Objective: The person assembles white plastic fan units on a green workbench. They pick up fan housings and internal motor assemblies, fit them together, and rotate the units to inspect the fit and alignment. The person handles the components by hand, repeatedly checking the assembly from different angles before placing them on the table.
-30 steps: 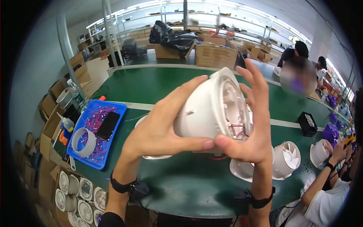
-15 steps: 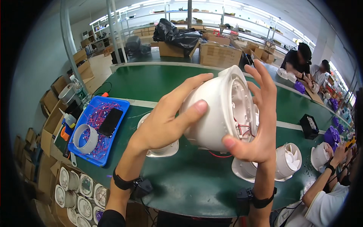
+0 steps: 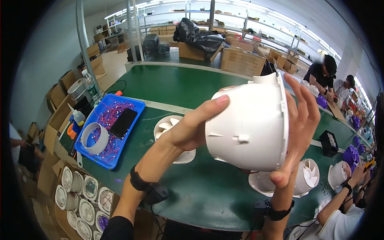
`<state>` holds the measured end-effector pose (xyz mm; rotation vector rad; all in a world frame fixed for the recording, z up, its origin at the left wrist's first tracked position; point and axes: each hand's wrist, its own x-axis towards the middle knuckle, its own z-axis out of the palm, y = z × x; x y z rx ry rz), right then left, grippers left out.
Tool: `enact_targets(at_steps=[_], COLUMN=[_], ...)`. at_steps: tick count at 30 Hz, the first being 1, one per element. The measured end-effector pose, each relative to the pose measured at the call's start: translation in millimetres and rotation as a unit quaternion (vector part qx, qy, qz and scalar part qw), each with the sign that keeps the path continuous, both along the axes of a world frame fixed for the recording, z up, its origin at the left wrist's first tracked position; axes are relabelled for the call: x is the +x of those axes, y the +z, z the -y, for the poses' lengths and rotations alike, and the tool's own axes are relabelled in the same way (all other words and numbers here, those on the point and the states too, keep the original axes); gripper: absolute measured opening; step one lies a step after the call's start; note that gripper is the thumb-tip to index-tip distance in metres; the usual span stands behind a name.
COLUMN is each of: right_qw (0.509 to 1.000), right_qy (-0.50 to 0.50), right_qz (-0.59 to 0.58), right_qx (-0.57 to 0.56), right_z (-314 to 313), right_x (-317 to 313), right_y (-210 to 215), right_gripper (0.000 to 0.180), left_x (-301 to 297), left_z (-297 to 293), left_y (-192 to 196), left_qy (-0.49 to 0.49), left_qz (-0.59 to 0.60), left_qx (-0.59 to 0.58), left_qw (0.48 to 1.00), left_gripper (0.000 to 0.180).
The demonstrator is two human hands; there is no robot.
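Note:
Lifted above the green table is a white plastic fan housing (image 3: 249, 126), its smooth outer wall toward me and its open rim facing right. My left hand (image 3: 191, 126) grips its left side, thumb on the outer wall and fingers mostly hidden behind. On the right, my right hand (image 3: 298, 124) is at the open rim, thumb low and fingers raised beyond it. The inside of the housing is out of sight. Behind my left hand sits a fan unit with white blades (image 3: 165, 127). Two more stand near my right forearm: a bladed one (image 3: 307, 175) and a partly covered one (image 3: 261, 181).
A blue tray (image 3: 141, 105) holds red wires, a black phone (image 3: 123, 123) and a white ring (image 3: 95, 138). Lower left, a carton contains several white housings (image 3: 87, 211). A black box (image 3: 329, 143) lies right. Co-workers are at the right; another person's arm (image 3: 18, 143) shows far left.
The housing has been turned so its open side, with the wires inside, no longer shows and its outer wall faces me. Both hands have shifted right in the picture. An arm has appeared far left.

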<state>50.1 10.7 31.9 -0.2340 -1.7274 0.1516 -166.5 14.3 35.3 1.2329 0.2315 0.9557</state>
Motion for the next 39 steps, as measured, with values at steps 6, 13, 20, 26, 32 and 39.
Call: enact_targets(at_steps=[6, 13, 20, 26, 32, 39], right_qw=[0.994, 0.965, 0.937, 0.930, 0.949, 0.946], right_qy=[0.067, 0.100, 0.080, 0.086, 0.003, -0.008], right_qz=[-0.031, -0.016, 0.014, 0.022, -0.026, -0.107], right_qx=[-0.075, -0.242, -0.340, -0.357, -0.315, -0.307], right_z=[-7, -3, 7, 18, 30, 12], right_x=[4, 5, 8, 11, -9, 0], right_y=[-5, -3, 8, 12, 22, 5], right_gripper=[0.138, 0.132, 0.121, 0.136, 0.118, 0.091], left_x=[6, -12, -16, -10, -19, 0], left_z=[-8, -18, 6, 3, 7, 0], left_y=[-7, 2, 11, 12, 15, -1], left_qy=[0.028, 0.204, 0.279, 0.239, 0.225, 0.128], left_qz=[0.000, -0.113, -0.236, -0.166, -0.168, -0.168], left_qx=[0.000, 0.239, 0.427, 0.521, 0.480, 0.256], left_qw=[1.000, 0.943, 0.827, 0.803, 0.831, 0.943], left_gripper=[0.075, 0.094, 0.097, 0.094, 0.104, 0.117])
